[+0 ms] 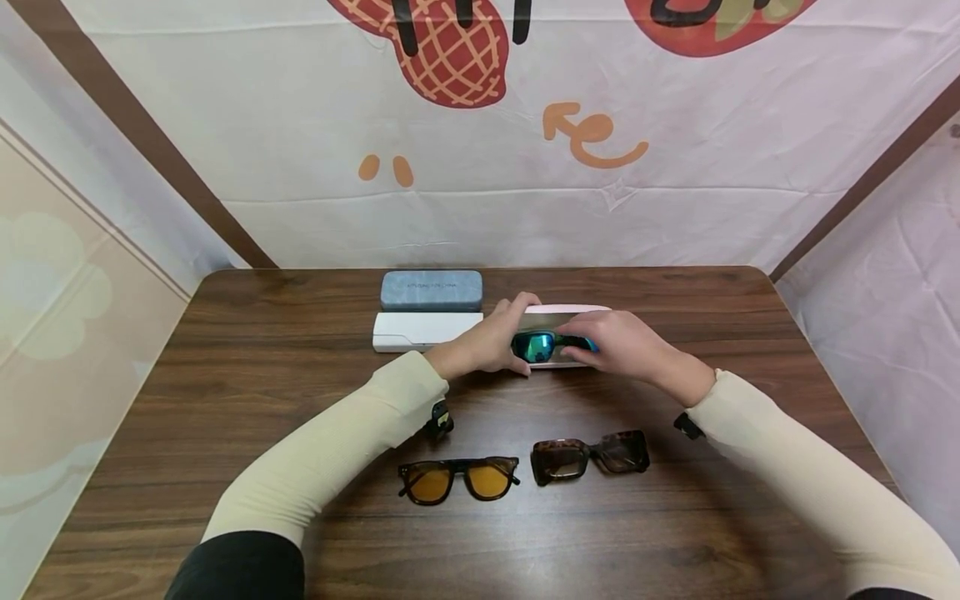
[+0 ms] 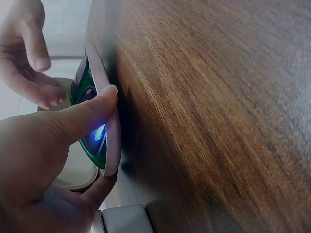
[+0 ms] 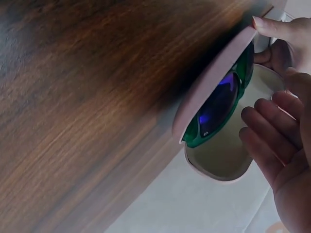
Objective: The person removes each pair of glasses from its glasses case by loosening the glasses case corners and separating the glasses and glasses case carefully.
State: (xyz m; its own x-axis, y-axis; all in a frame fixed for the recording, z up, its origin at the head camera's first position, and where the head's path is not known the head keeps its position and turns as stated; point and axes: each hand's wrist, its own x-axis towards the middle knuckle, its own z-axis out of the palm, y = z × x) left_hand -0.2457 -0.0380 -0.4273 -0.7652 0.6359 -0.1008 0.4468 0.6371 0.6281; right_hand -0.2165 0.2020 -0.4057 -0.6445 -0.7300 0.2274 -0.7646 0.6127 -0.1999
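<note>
A pink glasses case (image 1: 566,309) lies with its lid up at the back of the table. Inside it rest sport sunglasses (image 1: 536,347) with a green frame and mirrored blue-green lenses. My left hand (image 1: 491,337) grips the case's left end, the thumb pressed on the near pink rim (image 2: 112,138) in the left wrist view. Over the right part of the case is my right hand (image 1: 626,343). Its fingers (image 3: 274,121) are loosely bent beside the sunglasses, with a gap between them in the right wrist view.
Left of the pink case lies a white case (image 1: 423,333), with a blue case (image 1: 431,292) just behind it. Nearer on the wooden table (image 1: 300,417) are glasses with amber lenses (image 1: 487,482) and tortoiseshell sunglasses (image 1: 561,460). A printed curtain (image 1: 487,225) hangs behind the table.
</note>
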